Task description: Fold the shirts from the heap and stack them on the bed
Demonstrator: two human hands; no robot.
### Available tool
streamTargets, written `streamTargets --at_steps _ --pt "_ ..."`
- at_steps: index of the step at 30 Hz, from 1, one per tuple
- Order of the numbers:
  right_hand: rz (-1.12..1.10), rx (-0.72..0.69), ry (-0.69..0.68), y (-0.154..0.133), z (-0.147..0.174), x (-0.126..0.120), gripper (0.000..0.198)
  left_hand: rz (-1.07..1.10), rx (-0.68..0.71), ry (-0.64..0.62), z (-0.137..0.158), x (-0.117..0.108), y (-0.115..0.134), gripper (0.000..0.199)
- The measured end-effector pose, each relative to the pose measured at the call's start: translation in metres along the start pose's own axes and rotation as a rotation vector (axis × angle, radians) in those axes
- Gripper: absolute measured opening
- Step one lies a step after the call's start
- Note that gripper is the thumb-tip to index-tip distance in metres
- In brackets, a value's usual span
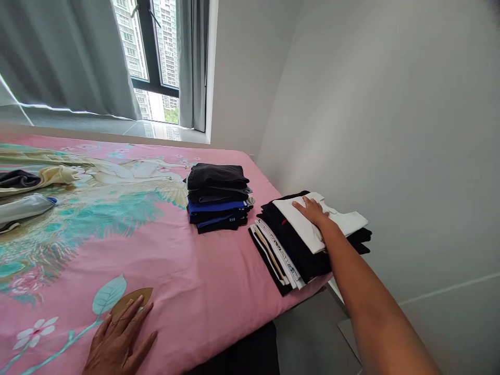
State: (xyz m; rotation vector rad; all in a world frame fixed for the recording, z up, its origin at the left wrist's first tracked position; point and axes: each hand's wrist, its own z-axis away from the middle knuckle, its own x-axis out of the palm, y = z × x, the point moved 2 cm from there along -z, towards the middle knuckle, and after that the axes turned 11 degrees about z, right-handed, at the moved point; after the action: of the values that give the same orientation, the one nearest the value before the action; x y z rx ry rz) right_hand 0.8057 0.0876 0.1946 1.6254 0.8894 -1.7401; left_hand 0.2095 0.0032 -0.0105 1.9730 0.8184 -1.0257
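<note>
My right hand (312, 210) lies flat, fingers spread, on a folded white shirt (299, 221) that tops a stack of folded clothes (295, 250) near the bed's right edge. Black garments sit under the white one, with white and black ones at the bottom. Against the pink bedsheet (187, 297) rests my left hand (123, 333), palm down with fingers apart and nothing in it. A second stack of dark folded clothes (219, 198), black with some blue, stands left of the first and apart from it.
Loose clothes (29, 203) in dark, cream and grey lie at the bed's far left. A wall (371, 120) rises close to the right stack. Grey curtains (66, 57) hang by the window behind the bed. Grey floor (308, 333) shows below the bed edge.
</note>
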Motion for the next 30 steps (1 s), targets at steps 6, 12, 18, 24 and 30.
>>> streamTargets --at_steps 6,12,18,24,30 --pt "-0.021 -0.028 0.101 0.013 0.017 -0.017 0.082 0.021 -0.025 -0.005 0.002 0.002 -0.004 0.059" --pt "0.055 -0.163 0.15 0.017 0.017 -0.002 0.074 0.063 -0.042 0.01 0.002 0.005 -0.006 0.059" --pt "0.115 -0.127 0.042 -0.008 -0.012 0.017 0.078 0.054 -0.051 -0.028 0.0 0.002 -0.003 0.06" --pt "0.107 -0.124 0.036 -0.008 -0.023 0.02 0.079 0.039 -0.003 -0.004 0.001 -0.001 0.0 0.06" --pt "0.102 -0.106 0.032 -0.004 0.001 0.006 0.082 0.019 -0.019 -0.025 0.004 -0.002 -0.001 0.056"
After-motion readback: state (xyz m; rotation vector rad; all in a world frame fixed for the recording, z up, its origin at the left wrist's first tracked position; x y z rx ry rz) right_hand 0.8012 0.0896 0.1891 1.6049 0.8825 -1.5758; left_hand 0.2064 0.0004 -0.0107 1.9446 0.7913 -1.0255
